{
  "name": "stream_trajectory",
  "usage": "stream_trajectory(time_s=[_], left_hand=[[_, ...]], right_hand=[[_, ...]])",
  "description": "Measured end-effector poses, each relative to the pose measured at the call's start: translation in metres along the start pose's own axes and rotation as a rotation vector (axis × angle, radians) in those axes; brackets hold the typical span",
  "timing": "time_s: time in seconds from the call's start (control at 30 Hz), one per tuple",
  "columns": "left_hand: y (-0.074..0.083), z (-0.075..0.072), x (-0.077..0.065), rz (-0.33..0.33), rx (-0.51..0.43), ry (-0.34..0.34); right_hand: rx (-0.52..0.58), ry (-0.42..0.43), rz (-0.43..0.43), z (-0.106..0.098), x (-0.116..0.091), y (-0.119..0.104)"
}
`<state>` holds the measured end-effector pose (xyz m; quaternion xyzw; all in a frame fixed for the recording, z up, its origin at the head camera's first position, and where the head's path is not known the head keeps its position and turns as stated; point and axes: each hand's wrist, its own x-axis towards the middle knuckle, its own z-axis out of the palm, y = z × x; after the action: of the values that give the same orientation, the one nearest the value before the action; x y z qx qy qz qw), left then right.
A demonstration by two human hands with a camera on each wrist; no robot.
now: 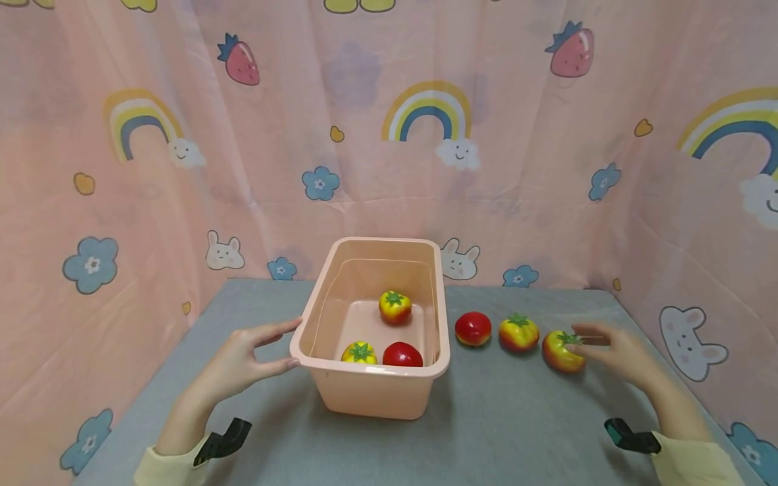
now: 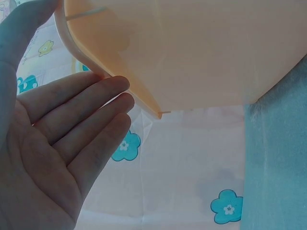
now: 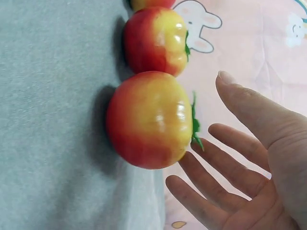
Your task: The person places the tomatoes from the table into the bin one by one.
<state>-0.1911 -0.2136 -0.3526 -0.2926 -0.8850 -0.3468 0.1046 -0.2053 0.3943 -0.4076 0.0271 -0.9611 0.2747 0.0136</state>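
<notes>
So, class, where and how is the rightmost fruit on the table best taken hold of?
Probably round its widest part, coming from above and the right. The rightmost fruit sits upright, green leaves on top, its rounded sides bulging; the next fruit sits close on its left, and the right grip is on its right.

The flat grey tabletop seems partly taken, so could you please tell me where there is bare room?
The widest free patch of tabletop lies in front of the row of three round red-yellow fruits, right of the pale-pink plastic bin. A smaller one lies behind the left hand. It is crowded along that row, with the right hand at its end.
</notes>
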Motion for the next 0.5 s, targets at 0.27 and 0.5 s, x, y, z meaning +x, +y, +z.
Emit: stream_trajectory(time_s=[0.27, 0.5], left_hand=[[0.001, 0.000, 0.000, 0.008, -0.001, -0.001], [0.001, 0.000, 0.000, 0.010, -0.005, -0.002]], right_hand=[[-0.013, -0.003, 0.039, 0.008, 0.000, 0.006], [-0.006, -0.014, 0.039, 0.012, -0.001, 0.009]])
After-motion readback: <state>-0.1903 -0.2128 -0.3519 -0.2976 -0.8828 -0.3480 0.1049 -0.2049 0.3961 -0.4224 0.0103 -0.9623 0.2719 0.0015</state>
